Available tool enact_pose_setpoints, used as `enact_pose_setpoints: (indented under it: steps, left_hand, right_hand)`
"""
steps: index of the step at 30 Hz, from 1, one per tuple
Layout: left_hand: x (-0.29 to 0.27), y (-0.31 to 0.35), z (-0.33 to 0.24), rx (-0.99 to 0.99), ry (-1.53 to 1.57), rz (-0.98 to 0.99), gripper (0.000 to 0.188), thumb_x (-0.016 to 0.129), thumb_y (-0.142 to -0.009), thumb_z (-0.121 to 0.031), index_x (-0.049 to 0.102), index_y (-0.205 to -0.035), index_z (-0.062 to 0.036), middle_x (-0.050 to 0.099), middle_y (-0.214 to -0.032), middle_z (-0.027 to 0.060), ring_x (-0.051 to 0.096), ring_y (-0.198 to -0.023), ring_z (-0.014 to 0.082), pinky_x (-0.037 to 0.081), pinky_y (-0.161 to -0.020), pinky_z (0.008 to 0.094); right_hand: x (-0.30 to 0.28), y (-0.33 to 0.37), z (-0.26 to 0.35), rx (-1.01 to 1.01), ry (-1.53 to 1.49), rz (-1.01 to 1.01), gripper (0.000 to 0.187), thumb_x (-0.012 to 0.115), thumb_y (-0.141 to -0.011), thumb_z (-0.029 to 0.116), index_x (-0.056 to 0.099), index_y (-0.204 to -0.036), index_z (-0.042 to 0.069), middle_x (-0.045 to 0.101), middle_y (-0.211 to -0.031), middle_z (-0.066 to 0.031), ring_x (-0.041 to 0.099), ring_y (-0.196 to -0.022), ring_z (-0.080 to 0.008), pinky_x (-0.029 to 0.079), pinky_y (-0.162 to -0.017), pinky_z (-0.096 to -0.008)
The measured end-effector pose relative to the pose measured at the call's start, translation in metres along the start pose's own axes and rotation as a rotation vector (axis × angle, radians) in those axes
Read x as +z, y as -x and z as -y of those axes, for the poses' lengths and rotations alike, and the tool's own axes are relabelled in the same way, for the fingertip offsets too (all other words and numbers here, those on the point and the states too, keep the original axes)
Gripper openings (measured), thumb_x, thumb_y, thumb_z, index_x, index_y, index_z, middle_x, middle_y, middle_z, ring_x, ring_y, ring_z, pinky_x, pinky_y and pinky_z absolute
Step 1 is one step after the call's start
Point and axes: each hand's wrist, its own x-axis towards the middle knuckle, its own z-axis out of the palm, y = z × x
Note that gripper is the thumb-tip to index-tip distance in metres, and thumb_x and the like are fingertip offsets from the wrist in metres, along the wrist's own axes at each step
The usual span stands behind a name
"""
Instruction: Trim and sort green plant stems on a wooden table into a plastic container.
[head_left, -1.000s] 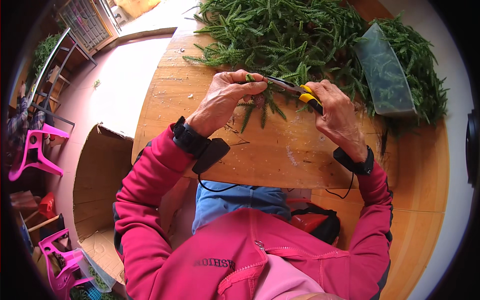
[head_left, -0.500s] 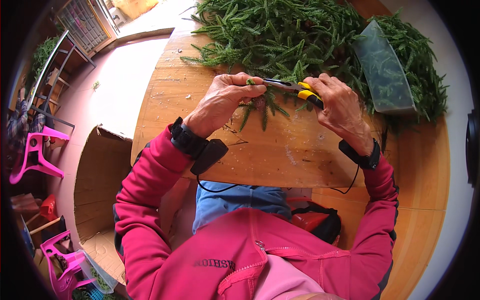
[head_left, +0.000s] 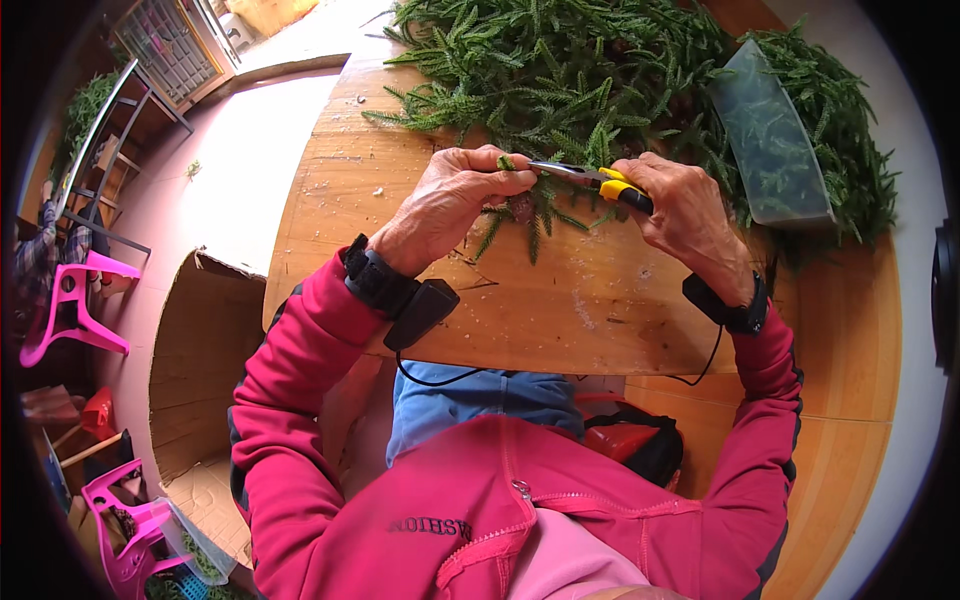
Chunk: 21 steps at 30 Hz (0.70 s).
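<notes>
My left hand (head_left: 458, 198) pinches a green artificial pine sprig (head_left: 541, 219) between thumb and fingers. Its needles hang below the fingers, with a brownish cone-like piece among them. My right hand (head_left: 690, 218) is wrapped round the yellow and black handles of long-nose pliers (head_left: 625, 190). The metal jaws point left and reach the sprig right at my left fingertips; whether they grip it is too small to tell. Just beyond both hands lies a large heap of green artificial pine branches (head_left: 560, 75).
A clear plastic bin (head_left: 775, 150) lies tilted among the branches at the right. Small white scraps dot the wooden table (head_left: 400, 180). An open cardboard box (head_left: 205, 370) stands left of the table, near a pink stool (head_left: 80, 310). Another person sits at the far left.
Both hands, the sprig and the pliers have shifted very slightly right in the picture. My grip on each looks the same.
</notes>
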Motion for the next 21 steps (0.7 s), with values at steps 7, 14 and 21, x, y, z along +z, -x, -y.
enact_pose_setpoints:
  steps: [7,14,21]
  left_hand:
    - [0.006,0.001,0.002,0.115,-0.201,-0.035,0.01,0.07,-0.082,-0.007,0.07,-0.091,-0.0016,0.061,-0.083,-0.0013,0.056,-0.076,0.0062,0.044,-0.067,0.021]
    - [0.012,0.004,-0.003,0.135,-0.197,0.007,0.012,0.071,-0.082,-0.008,0.07,-0.091,0.0002,0.062,-0.082,-0.0002,0.055,-0.074,0.0064,0.043,-0.067,0.0209]
    - [0.018,0.004,-0.007,0.137,-0.251,-0.076,0.013,0.071,-0.083,-0.008,0.068,-0.094,-0.0015,0.062,-0.074,-0.0007,0.054,-0.068,0.006,0.044,-0.064,0.021]
  right_hand:
    - [0.001,-0.002,-0.009,0.066,-0.514,0.255,0.02,0.069,-0.078,0.01,0.066,-0.097,0.004,0.059,-0.064,-0.007,0.061,-0.059,-0.0213,0.048,-0.055,-0.0319]
    - [-0.008,-0.022,-0.026,0.354,-0.988,0.772,0.02,0.07,-0.083,0.013,0.067,-0.101,0.004,0.063,-0.067,-0.0061,0.062,-0.066,-0.012,0.048,-0.058,-0.0278]
    - [-0.01,-0.002,-0.006,-0.038,-0.041,0.02,0.032,0.07,-0.076,0.008,0.065,-0.107,0.01,0.062,-0.087,-0.0068,0.062,-0.08,-0.0231,0.048,-0.065,-0.0335]
